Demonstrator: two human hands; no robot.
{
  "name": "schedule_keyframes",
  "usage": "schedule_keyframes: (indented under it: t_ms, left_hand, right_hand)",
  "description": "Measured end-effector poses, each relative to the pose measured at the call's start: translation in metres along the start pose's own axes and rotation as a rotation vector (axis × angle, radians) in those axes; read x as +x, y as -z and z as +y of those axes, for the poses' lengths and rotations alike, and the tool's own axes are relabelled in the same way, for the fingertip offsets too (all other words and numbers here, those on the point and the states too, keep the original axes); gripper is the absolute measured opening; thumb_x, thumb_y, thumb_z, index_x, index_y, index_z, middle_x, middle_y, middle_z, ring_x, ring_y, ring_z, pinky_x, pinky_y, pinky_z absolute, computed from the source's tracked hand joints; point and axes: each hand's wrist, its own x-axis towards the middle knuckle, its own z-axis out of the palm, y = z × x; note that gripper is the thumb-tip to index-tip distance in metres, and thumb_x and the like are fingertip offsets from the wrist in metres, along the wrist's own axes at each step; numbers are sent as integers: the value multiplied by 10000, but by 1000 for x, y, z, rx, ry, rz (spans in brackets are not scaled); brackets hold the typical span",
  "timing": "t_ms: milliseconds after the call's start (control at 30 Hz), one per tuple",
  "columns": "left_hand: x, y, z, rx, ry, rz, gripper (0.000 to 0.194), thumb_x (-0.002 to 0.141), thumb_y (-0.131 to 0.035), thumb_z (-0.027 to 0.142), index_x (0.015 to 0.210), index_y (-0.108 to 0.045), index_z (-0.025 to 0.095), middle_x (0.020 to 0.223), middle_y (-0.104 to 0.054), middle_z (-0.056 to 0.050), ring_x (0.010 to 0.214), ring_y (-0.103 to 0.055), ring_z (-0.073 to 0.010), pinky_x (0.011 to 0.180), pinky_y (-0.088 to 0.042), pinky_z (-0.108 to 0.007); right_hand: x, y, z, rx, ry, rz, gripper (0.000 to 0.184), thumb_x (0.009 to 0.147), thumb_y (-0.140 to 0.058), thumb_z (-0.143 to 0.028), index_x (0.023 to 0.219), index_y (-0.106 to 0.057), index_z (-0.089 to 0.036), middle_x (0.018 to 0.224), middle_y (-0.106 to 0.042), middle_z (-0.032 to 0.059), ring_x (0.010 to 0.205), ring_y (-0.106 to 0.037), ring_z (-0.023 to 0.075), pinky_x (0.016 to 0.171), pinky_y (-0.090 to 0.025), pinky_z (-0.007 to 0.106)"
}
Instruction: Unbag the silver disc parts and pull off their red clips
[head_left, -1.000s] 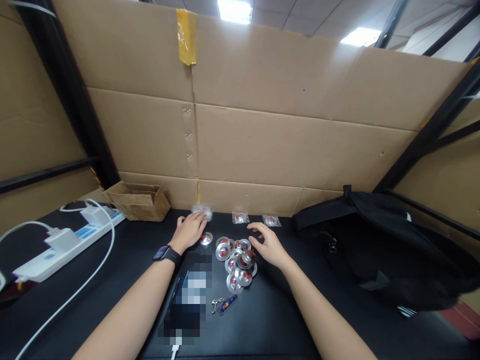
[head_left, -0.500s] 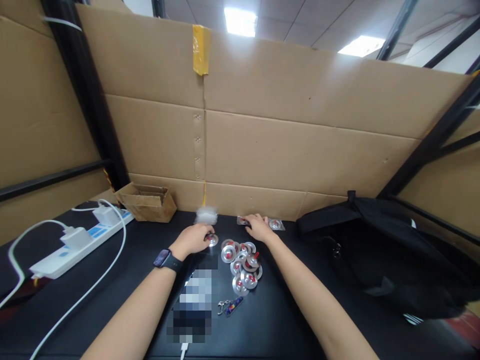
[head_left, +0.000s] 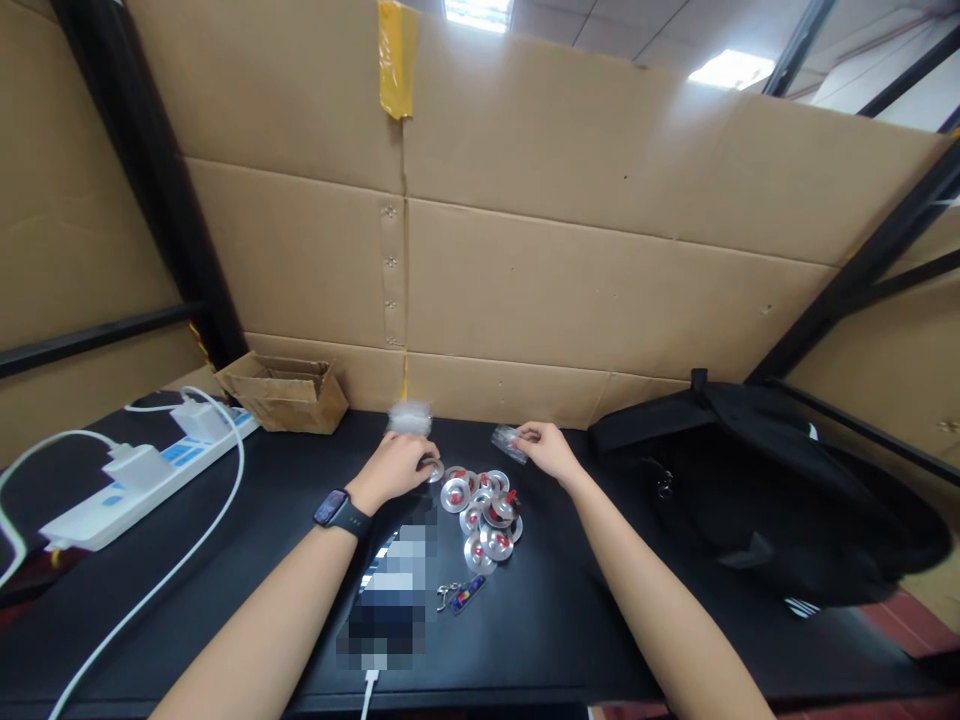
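Note:
A pile of several silver metal discs (head_left: 484,515) with red centres lies on the black table (head_left: 225,560). My left hand (head_left: 395,467), with a dark watch on its wrist, is closed over one silver disc (head_left: 434,469) at the pile's left edge. My right hand (head_left: 546,448) pinches a small clear packet (head_left: 509,443) and holds it just above the table behind the pile. A stack of clear packets (head_left: 409,418) sits by the cardboard wall, behind my left hand.
A phone (head_left: 386,600) on a cable and a keychain (head_left: 459,596) lie in front of the pile. A small open cardboard box (head_left: 283,390) and a white power strip (head_left: 135,475) are at the left. A black bag (head_left: 757,490) fills the right side. Cardboard walls (head_left: 570,270) close off the back.
My right hand reached back from the pile to the packets by the wall and has lifted one off the table. My left hand slid onto the single disc and closed on it.

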Motion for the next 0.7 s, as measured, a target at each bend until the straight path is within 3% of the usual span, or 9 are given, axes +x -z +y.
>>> schedule_keyframes:
  t_ms: [100,200,367,533,700]
  left_hand:
    - [2,2,14,-199,-27,94,223,934,-577,321,1071,-737,246,1109,-755,-42,1047,-689,-236,939,-476,-336]
    - [3,1,37,-416,-12,95,322,1001,-490,432,1161,-694,242,1100,-757,-38,1002,-697,-204,871,-503,-294]
    - [-1,-6,62,-329,-50,13,290,918,-642,481,1131,-694,290,1120,-746,-13,1118,-640,-238,1004,-413,-364]
    - [-3,-14,63,-302,-67,-71,488,774,-810,463,1207,-658,299,1117,-721,-21,1093,-619,-254,981,-387,-378]
    - [-2,-19,64,-319,-88,-56,271,879,-717,437,1114,-700,303,1136,-717,-19,1143,-591,-238,998,-366,-384]
  right_hand:
    - [-23,0,-12,155,78,-46,199,859,-656,-350,897,-731,-170,892,-793,66,855,-740,208,761,-535,287]
    - [-46,-6,-23,454,159,-94,231,776,-766,-363,872,-745,-154,907,-788,89,861,-733,230,786,-545,321]
    - [-66,-15,-27,583,79,-109,276,751,-812,-400,827,-759,-141,839,-779,95,785,-714,221,757,-540,336]
    - [-67,-14,-27,678,9,-125,307,762,-806,-448,804,-760,-147,809,-772,85,735,-692,204,751,-528,340]
    - [-63,-10,-25,653,57,-83,285,765,-807,-434,815,-790,-155,885,-780,95,853,-693,228,846,-513,363]
